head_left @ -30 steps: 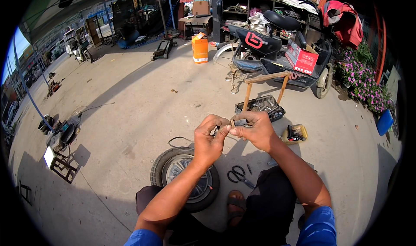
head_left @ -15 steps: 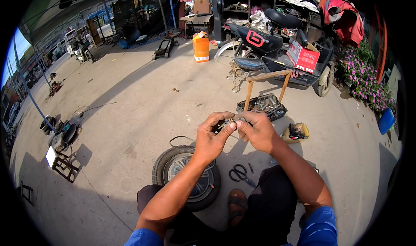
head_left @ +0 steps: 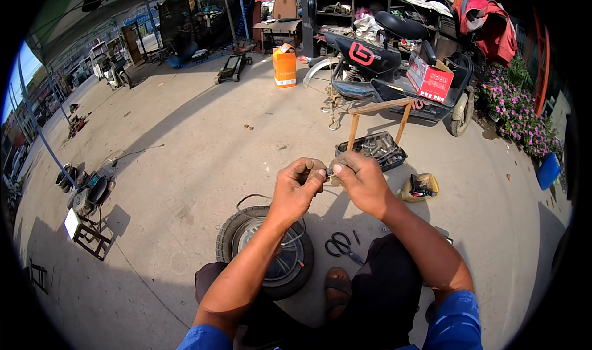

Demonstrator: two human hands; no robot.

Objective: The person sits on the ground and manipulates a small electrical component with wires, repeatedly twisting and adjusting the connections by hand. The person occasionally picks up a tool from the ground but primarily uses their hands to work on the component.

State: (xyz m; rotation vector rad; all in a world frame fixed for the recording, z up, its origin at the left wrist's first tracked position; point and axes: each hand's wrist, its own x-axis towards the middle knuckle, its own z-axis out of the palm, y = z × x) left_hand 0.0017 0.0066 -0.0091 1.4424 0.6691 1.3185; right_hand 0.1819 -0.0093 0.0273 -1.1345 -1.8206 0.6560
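- The thumb and forefinger of the left hand (head_left: pixel 298 187) are making a narrow pinch; the other fingers are curling behind.
- The right hand (head_left: pixel 364 180) is also pinching narrowly, its thumb lying on top.
- Between these fingertips, above the ground, a thin wire-like piece (head_left: pixel 330 175) is showing a yellowish-green strand; the fingers are hiding most of it, so I cannot tell its full shape.
- To work well, I think both hands should be gripping close to the joining place, with light and even pressure, because such a thin strand may be bending easily.
- The forearms are reaching over the knees; steady elbows would probably be helping the fingertips.
- Below, a wheel (head_left: pixel 287 264) is lying flat, and a loop of grey cable (head_left: pixel 246 197) is rising beside it; pulling on this cable seems unwise.
- Near the foot, black-handled scissors (head_left: pixel 349 251) are resting within reach.
- Farther forward, a black tray (head_left: pixel 394 163) is holding metal parts.
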